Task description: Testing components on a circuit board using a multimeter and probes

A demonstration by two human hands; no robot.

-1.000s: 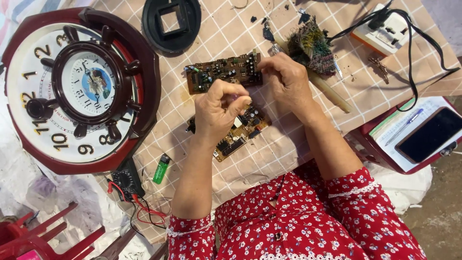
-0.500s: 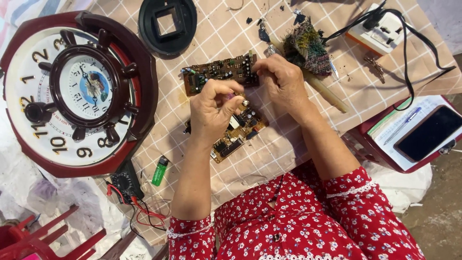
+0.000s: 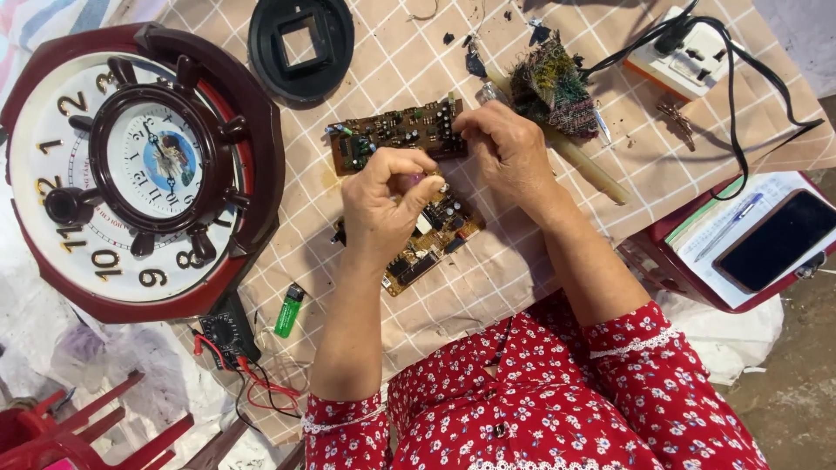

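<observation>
While pinching a small pinkish part, hovers left hand [image 3: 383,196] above lower brown circuit board [image 3: 427,244]. Grips upper brown circuit board [image 3: 392,135] at its 3 o'clock end with right hand [image 3: 505,148]; long axis 9-to-3, nearer right hand, at 12 o'clock from left.

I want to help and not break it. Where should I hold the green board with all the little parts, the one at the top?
Hold the upper circuit board by its bare long edges, probably coming from its free left end. It lies flat with small parts standing up on its face, so pinching from above would press on them. The right hand already covers its right end, and the left hand is just below it.
</observation>
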